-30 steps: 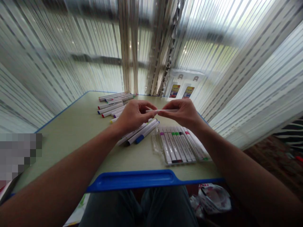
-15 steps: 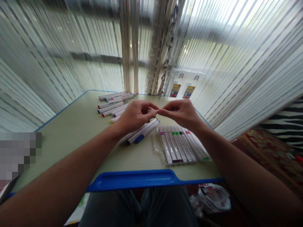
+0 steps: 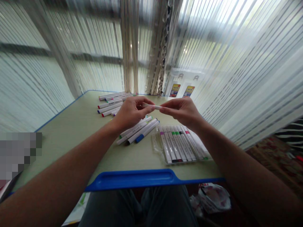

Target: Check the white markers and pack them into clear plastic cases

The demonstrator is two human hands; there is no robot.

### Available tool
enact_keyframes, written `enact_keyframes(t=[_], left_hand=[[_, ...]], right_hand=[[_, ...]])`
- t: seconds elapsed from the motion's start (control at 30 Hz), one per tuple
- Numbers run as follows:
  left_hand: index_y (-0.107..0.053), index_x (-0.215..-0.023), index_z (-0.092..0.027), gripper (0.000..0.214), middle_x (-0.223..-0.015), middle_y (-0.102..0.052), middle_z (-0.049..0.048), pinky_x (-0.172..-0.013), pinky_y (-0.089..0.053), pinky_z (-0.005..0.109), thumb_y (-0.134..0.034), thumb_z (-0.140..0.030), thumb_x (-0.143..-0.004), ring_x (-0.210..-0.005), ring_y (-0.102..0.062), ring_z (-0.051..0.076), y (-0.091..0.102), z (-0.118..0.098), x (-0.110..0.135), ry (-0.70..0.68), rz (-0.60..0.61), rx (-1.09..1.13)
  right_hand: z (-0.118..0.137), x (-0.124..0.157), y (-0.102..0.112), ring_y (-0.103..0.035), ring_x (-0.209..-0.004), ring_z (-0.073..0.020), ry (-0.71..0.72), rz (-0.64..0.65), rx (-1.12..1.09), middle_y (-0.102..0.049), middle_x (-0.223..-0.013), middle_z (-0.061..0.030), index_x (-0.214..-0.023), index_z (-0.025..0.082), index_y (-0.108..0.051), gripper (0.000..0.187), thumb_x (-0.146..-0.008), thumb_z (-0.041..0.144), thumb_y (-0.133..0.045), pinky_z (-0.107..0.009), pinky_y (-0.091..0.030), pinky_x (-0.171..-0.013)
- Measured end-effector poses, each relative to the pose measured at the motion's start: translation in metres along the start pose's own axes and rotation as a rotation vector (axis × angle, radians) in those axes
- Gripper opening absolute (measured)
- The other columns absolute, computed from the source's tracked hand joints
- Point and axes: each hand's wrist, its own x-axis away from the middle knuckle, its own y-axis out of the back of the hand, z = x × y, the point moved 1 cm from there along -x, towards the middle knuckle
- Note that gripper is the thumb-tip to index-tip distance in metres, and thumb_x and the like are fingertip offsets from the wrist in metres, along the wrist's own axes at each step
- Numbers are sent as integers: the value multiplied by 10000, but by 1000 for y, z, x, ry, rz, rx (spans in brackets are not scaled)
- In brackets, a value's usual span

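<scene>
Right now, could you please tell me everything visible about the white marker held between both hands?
The white marker is slim, straight and apparently plastic. It is held nearly level above the table, slanting slightly down to the right. The left hand and the right hand both pinch it. Parts of it are hidden; no cap colour can be made out.

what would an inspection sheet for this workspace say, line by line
surface: pale tabletop, blue edging, recess along near edge
job's things: slim white item, probably a marker; loose markers in groups; clear tray holding a row of markers
clutter: clear packaging by the curtains; plastic bag below tabletop, right
grippers: bare left hand and right hand, both pinching the slim white item
cables: nothing seen
surroundings: string curtains beyond the tabletop
</scene>
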Motion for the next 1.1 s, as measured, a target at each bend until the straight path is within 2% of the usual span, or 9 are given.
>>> enact_keyframes(t=[0.2,0.37,0.53,0.8,0.97,1.1], left_hand=[[-728,-851,-125,137,-612,-594,10,-498,-429,242,-702,-253,-811,-517,-525,103,2,-1,-1,25,-81,39],[-710,-815,-141,79,-572,-563,-5,-489,-432,240,-694,-206,-773,-492,-506,99,4,-1,-3,116,-152,205],[-693,-788,-143,57,-606,-564,-4,-477,-426,233,-673,-186,-756,-493,-507,93,7,4,-7,192,-207,350],[-679,-799,-145,85,-624,-547,4,-465,-415,242,-608,-190,-789,-493,-506,102,8,6,-8,214,-224,415],[-678,-838,-141,91,-659,-597,19,-480,-421,244,-599,-178,-814,-505,-528,104,8,5,-8,230,-234,451],[-682,-863,-138,92,-684,-633,25,-484,-426,240,-605,-172,-828,-502,-536,97,8,3,-8,208,-211,481]], right_hand=[[-1,-1,2,-439,-508,-76,-73,-12,-91,-647,-627,-17,-868,149,-812,268,-736,382,-813,-244,-275,-420],[-6,-1,2,-359,-459,-53,-104,5,-184,-629,-636,-9,-919,156,-809,304,-737,400,-818,-243,-231,-393],[-5,-1,3,-377,-449,-48,-138,7,-294,-649,-666,-13,-935,168,-804,288,-739,377,-823,-238,-252,-390],[-1,-2,3,-377,-458,-54,-166,3,-454,-697,-746,-26,-909,177,-787,257,-750,377,-813,-248,-298,-402],[-2,-4,3,-386,-464,-63,-191,-43,-485,-691,-736,-35,-799,182,-760,248,-764,425,-797,-253,-295,-402],[-3,-6,4,-415,-464,-66,-212,-121,-524,-693,-725,-41,-778,181,-742,302,-715,461,-834,-245,-315,-392]])
